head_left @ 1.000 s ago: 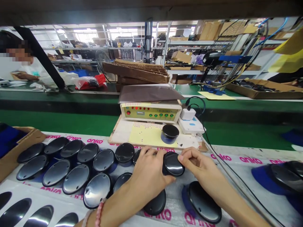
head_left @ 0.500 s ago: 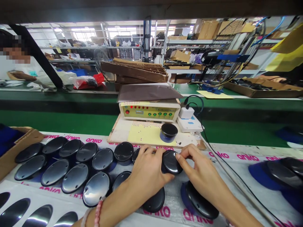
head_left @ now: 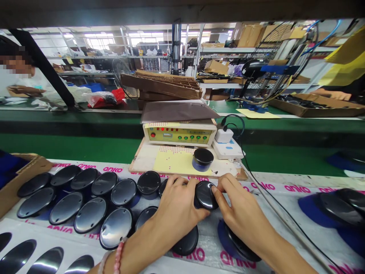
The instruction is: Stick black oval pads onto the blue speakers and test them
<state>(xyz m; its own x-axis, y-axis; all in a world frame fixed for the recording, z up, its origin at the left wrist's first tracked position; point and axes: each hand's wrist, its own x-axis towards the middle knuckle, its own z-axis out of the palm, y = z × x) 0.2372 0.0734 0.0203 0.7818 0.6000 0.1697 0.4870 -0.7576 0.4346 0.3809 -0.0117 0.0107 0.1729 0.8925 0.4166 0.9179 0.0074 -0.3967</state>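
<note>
Held upright in my left hand (head_left: 181, 199) is a round housing (head_left: 206, 195) with a glossy black top, its fingers behind and thumb in front. My right hand (head_left: 238, 201) has its thumb and forefinger pinched at the right rim of that top; whatever lies between the fingertips is hidden. Under my right wrist lies another blue, black-topped housing (head_left: 239, 243), partly covered. Several similar housings, such as this one (head_left: 116, 227), stand in two rows to the left. One more housing (head_left: 202, 160) sits on yellow paper (head_left: 171, 161) scattered with small dark dots.
Behind the paper stands a control box (head_left: 179, 135) with lit red lights and green knobs. A white power adapter (head_left: 224, 136) with black cables is beside it. More housings (head_left: 339, 207) lie at right, a cardboard box (head_left: 37, 164) at left. Co-workers' hands show across the green bench.
My right thumb and forefinger have shifted very slightly at the housing's rim, and the right forearm has moved a little. My left hand keeps its grip in the same place.
</note>
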